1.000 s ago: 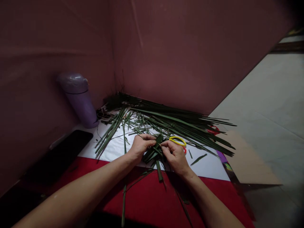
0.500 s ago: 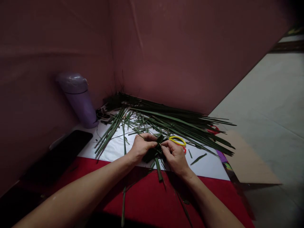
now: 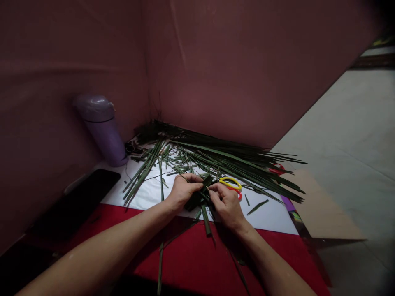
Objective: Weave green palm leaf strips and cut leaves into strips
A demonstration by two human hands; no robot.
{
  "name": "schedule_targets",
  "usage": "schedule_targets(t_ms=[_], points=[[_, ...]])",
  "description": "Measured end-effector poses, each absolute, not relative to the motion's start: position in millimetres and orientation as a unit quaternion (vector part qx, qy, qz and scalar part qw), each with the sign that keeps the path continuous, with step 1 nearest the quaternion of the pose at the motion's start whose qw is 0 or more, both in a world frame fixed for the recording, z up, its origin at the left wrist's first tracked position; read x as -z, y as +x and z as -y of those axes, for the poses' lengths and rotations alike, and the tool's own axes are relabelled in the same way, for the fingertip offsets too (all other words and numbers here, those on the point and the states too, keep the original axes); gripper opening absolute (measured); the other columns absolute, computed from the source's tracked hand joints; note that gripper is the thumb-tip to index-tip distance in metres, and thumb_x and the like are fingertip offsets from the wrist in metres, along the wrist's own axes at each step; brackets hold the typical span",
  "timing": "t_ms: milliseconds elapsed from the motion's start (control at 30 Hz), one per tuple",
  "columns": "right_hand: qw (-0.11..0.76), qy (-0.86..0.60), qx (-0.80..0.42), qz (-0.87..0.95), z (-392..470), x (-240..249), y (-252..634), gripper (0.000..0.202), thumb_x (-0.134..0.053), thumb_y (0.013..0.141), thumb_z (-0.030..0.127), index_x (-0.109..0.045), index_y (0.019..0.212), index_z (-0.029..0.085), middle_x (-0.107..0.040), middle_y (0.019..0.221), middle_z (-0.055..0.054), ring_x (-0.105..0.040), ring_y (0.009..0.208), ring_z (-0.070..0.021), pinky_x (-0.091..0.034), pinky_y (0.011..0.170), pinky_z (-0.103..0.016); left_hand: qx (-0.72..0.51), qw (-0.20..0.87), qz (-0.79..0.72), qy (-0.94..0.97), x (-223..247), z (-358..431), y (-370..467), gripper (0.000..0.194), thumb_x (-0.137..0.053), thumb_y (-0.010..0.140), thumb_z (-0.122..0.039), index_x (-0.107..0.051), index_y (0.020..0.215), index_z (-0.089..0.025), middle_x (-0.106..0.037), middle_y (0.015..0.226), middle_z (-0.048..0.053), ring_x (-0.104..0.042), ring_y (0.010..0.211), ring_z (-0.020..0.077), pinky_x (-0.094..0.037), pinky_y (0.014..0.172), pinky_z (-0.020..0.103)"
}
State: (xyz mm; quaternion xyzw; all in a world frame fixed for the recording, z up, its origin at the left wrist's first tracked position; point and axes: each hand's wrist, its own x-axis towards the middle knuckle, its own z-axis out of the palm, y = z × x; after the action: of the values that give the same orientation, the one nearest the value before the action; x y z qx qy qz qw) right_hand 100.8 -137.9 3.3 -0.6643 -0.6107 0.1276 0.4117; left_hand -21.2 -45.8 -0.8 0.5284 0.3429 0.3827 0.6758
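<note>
- Since the earlier frame: barely any shift; the right-hand fingers have moved slightly, baring more of the red scissors loop. Leaf pile, tumbler and white sheet look unmoved.
- Maroon wall: fills the background, meeting another wall at a corner.
- Red tabletop: runs under both forearms; a white sheet covers its far part.
- Leaf pile: long, narrow green blades along the wall foot, tips pointing right. A red item pokes out near the tips, mostly hidden.
- Brown cardboard-like sheet: beside the tabletop's right edge.
- Black flat slab: phone-like, left of the white sheet.
- Purple tumbler: near the left wall, glossy greyish lid.
- Left hand: fingers closed, thumb pinching the left side of the leaf piece.
- Right hand: thumb and fingers pinched at the leaf piece's right side; a tiny pale sliver shows at the fingertips, too small to identify.
- Folded leaf piece: dark green, between both hands at the white sheet's near edge, one strip end sticking out toward the person; exact folds too dark to read.
- Scissors: just behind the right hand, yellow and red loops showing, blades not visible.
- Leaf offcut: on the white sheet, right of the right hand.
</note>
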Motion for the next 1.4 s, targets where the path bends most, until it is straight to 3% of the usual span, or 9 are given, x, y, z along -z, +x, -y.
schedule_targets(t_ms=[400,633,1033,1400], points=[[0.429,-0.637,-0.150,0.623,134.1,-2.5,108.3,0.016,-0.046,0.083,0.018,-0.061,0.078,0.019,-0.064,0.071,-0.001,-0.057,0.066,-0.0147,-0.041,0.062,-0.023,-0.370,0.694,-0.338,0.517,5.3,42.3,-22.0,0.016,-0.069,0.053,-0.016,-0.065,0.068,-0.012,-0.064,0.063,0.003,-0.056,0.057,0.0128,-0.043,0.058,0.026],[0.441,-0.620,-0.163,0.628,133.2,-0.7,111.1,0.015,-0.048,0.082,0.018,-0.063,0.080,0.019,-0.064,0.074,-0.001,-0.057,0.069,-0.0145,-0.042,0.065,-0.023,-0.358,0.726,-0.342,0.478,3.3,42.6,-22.6,0.020,-0.069,0.051,-0.013,-0.063,0.070,-0.012,-0.063,0.061,0.002,-0.055,0.053,0.0121,-0.042,0.056,0.025],[0.455,-0.605,-0.181,0.628,131.4,4.0,114.2,0.015,-0.047,0.083,0.019,-0.062,0.082,0.019,-0.062,0.075,-0.001,-0.056,0.069,-0.0142,-0.042,0.063,-0.024,-0.303,0.786,-0.338,0.420,0.5,40.3,-25.7,0.020,-0.066,0.053,-0.008,-0.062,0.072,-0.010,-0.056,0.053,0.001,-0.046,0.041,0.0067,-0.030,0.041,0.019],[0.463,-0.603,-0.213,0.613,131.4,3.6,114.1,0.013,-0.047,0.084,0.022,-0.059,0.080,0.019,-0.058,0.072,0.000,-0.052,0.066,-0.0130,-0.040,0.061,-0.022,-0.284,0.819,-0.322,0.381,-6.3,42.2,-26.2,0.018,-0.065,0.050,-0.004,-0.063,0.068,-0.009,-0.060,0.056,0.004,-0.054,0.046,0.0119,-0.039,0.046,0.023]])
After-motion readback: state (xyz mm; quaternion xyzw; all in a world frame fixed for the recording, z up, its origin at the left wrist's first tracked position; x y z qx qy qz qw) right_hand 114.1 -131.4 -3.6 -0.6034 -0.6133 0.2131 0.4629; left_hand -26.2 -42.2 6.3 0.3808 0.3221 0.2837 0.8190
